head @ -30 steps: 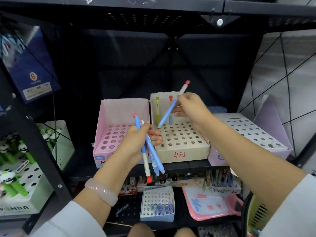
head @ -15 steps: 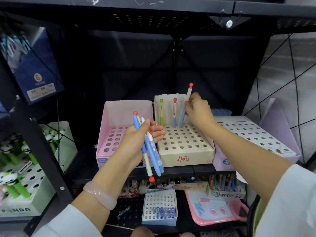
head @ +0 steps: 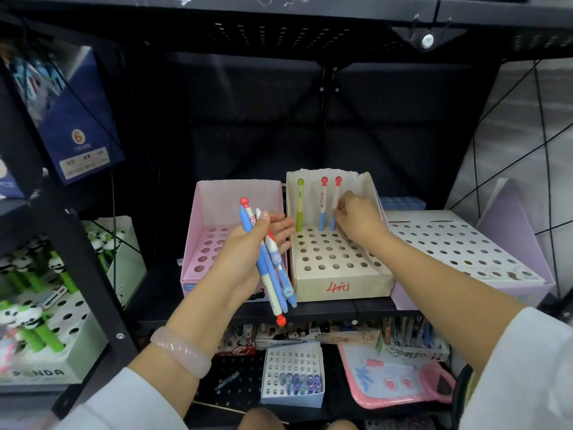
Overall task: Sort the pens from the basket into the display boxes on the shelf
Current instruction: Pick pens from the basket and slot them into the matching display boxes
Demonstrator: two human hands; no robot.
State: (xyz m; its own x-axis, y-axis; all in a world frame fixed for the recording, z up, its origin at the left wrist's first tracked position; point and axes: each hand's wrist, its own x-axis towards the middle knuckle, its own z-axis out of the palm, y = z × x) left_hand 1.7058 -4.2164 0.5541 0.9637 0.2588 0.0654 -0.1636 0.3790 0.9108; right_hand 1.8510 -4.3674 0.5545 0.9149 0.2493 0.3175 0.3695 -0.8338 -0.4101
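Third pen seated in the beige box (head: 338,274)

Our right hand (head: 356,215) has stood the pen (head: 334,206) upright, fingers still pinching it; our left hand (head: 248,249) grips the remaining pens (head: 273,268).

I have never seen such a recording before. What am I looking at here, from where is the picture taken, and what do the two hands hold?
No machine here: a person works with bare hands, and a camera worn on the head looks forward and down at them. On the black shelf stand three display boxes with holes: a pink box, a beige box and a pale purple box. In the beige box three pens stand upright in the back row. The right hand pinches the rightmost pen, which already stands in its hole. The left hand grips a bundle of pens, waiting to be sorted.
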